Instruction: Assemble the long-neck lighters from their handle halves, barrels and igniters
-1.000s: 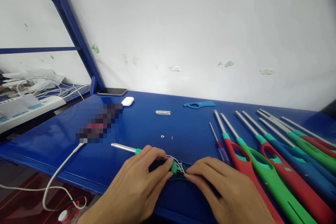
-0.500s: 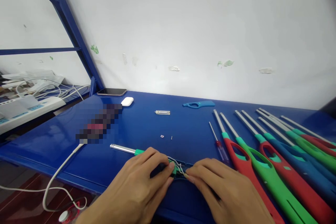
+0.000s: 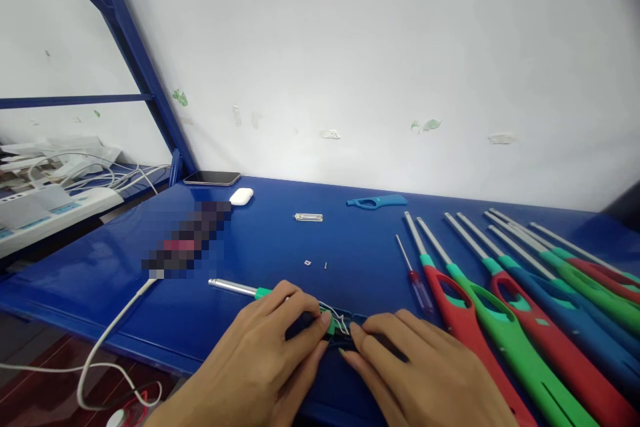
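Note:
An opened long-nosed lighter (image 3: 240, 289) lies near the front edge of the blue table (image 3: 280, 247), its metal tube pointing left and its blue half-shell under my fingers. My left hand (image 3: 265, 353) is closed around the body, pinching the green inner part (image 3: 331, 327). My right hand (image 3: 420, 373) is closed too, its fingertips pressing on the thin white wires (image 3: 340, 320) and small parts inside the shell. The rest of the shell is hidden under both hands.
To the right lie a row of several red, green and blue lighters (image 3: 500, 320) and a small screwdriver (image 3: 413, 273). Farther back are a blue shell half (image 3: 377, 201), a clear tube (image 3: 309, 217), tiny loose parts (image 3: 309, 263), an earbud case (image 3: 241, 196), a phone (image 3: 212, 177) and a white cable (image 3: 107, 340).
My right hand's fingertips have slid a little left along the shell toward my left hand. The lighter stays in place.

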Demonstrator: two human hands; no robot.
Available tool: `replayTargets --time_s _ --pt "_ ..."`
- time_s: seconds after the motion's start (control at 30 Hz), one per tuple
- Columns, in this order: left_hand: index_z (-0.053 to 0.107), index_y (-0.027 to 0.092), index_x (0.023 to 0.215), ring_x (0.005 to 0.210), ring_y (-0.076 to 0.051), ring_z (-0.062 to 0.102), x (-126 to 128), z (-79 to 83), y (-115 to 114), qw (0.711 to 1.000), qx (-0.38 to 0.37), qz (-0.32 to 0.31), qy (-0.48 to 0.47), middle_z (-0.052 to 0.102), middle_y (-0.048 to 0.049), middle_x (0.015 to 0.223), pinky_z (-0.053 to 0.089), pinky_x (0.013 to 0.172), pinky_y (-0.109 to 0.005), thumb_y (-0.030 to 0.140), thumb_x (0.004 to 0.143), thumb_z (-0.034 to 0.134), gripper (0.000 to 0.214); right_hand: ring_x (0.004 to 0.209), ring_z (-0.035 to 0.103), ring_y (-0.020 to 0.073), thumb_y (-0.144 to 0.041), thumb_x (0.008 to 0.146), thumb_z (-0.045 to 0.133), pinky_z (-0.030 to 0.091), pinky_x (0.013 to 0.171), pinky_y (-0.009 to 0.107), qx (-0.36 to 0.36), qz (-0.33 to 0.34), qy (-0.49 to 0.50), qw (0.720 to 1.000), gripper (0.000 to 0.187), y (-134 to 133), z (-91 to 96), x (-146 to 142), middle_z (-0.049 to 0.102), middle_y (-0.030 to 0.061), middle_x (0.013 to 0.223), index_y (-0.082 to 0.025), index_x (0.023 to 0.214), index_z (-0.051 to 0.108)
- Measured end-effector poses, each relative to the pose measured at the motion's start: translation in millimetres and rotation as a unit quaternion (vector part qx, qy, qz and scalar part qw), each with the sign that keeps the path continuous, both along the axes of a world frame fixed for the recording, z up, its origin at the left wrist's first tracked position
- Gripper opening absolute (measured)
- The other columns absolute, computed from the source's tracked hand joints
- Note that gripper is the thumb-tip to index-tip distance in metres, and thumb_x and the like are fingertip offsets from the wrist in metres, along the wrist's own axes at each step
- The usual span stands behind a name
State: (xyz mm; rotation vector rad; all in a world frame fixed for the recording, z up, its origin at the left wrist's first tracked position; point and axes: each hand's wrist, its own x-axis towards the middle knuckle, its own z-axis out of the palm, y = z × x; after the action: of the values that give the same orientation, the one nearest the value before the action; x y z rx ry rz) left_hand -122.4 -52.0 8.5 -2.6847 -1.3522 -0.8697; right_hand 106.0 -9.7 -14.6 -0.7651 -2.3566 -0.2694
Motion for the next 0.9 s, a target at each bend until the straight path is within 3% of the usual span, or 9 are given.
replayTargets --time_s 0.17,0.3,0.47,0.57,0.7,0.8,0.9 --pt "0.072 0.019 0.115 0.1 -0.023 0.059 -11 9.2 18 0.998 0.03 0.045 -0.013 0.066 -0.0093 0.111 0.057 0.079 -0.036 0.014 0.107 0.05 0.024 0.068 0.07 0.0185 -0.023 0.111 0.045 0.049 0.063 0.034 0.044 -0.01 -0.042 0.998 0.031 -1 -2.9 0 0.075 0.0016 0.083 -0.022 0.104 0.075" --pt "0.073 0.017 0.12 0.107 -0.029 0.059 -31 27.9 49 0.977 0.007 0.14 0.158 0.066 -0.0123 0.116 0.057 0.089 -0.047 0.019 0.108 0.048 0.027 0.07 0.072 0.0179 -0.023 0.111 0.046 0.048 0.069 0.035 0.05 -0.015 -0.009 0.999 0.031 1 2.3 1 0.078 -0.0002 0.085 -0.023 0.102 0.076" --pt "0.07 0.016 0.13 0.106 -0.03 0.063 -49 50.9 95 0.959 -0.022 0.147 0.24 0.067 -0.0136 0.118 0.057 0.091 -0.048 0.016 0.101 0.06 0.03 0.074 0.076 0.0176 -0.017 0.109 0.051 0.05 0.076 0.034 0.067 -0.03 0.065 0.995 0.031 4 14.3 3 0.081 -0.0008 0.087 -0.022 0.095 0.078" --pt "0.065 0.015 0.136 0.108 -0.028 0.068 -53 50.6 128 0.952 -0.044 0.147 0.266 0.067 -0.0131 0.124 0.06 0.092 -0.047 0.018 0.103 0.063 0.033 0.071 0.075 0.0169 -0.015 0.107 0.052 0.05 0.076 0.034 0.065 -0.03 0.087 0.994 0.032 4 14.7 2 0.08 -0.001 0.083 -0.022 0.09 0.077" --pt "0.064 0.017 0.133 0.107 -0.025 0.071 -55 37.7 165 0.945 -0.082 0.143 0.282 0.068 -0.0099 0.13 0.063 0.09 -0.045 0.035 0.104 0.069 0.035 0.07 0.073 0.0157 -0.014 0.107 0.053 0.05 0.075 0.031 0.056 -0.021 0.114 0.992 0.031 4 9.9 -1 0.079 -0.0009 0.081 -0.022 0.087 0.076" --pt "0.066 0.017 0.129 0.104 -0.024 0.072 -56 31.4 174 0.945 -0.098 0.135 0.282 0.069 -0.0094 0.126 0.063 0.088 -0.044 0.037 0.104 0.069 0.032 0.07 0.073 0.0158 -0.015 0.107 0.054 0.05 0.078 0.031 0.061 -0.015 0.133 0.989 0.029 5 7.6 -1 0.078 -0.0011 0.08 -0.021 0.087 0.074" --pt "0.066 0.016 0.127 0.102 -0.023 0.071 -53 36.0 163 0.955 -0.076 0.128 0.257 0.069 -0.0089 0.123 0.063 0.087 -0.043 0.033 0.104 0.068 0.028 0.074 0.075 0.0164 -0.017 0.106 0.057 0.051 0.083 0.032 0.061 -0.022 0.128 0.99 0.021 7 7.0 4 0.079 -0.0013 0.085 -0.022 0.095 0.075"
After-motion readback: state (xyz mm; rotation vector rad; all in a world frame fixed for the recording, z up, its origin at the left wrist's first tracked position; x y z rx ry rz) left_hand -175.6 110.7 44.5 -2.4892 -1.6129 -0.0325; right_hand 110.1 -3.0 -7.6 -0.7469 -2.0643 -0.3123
